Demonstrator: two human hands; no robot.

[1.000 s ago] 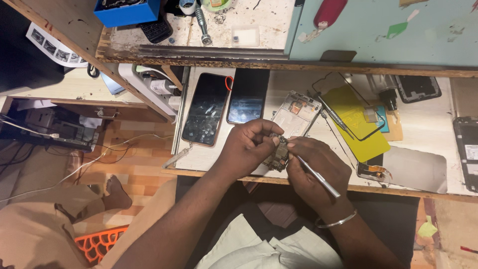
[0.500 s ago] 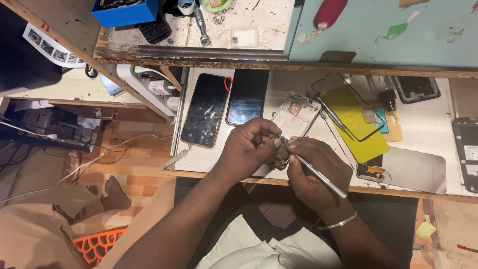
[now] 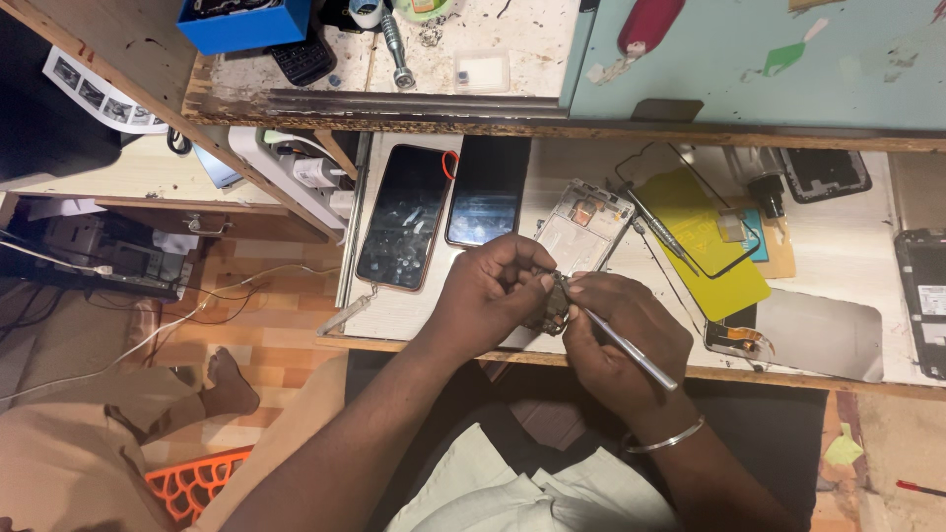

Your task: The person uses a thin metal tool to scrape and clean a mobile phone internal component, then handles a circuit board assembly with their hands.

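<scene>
Two dark rectangular phone screens lie side by side at twelve o'clock: a copper-edged screen [image 3: 404, 217] and a smaller black screen [image 3: 486, 191].

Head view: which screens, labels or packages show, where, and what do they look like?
Phone with orange rim: flat on the bench left of the hands, dark glossy screen.
Black phone: beside it, screen dark with bluish glare.
Phone back: far right edge, dark, white label.
Printed sheet: upper left, white with small dark pictures.
Blue box: top shelf, rectangular, open.
</scene>
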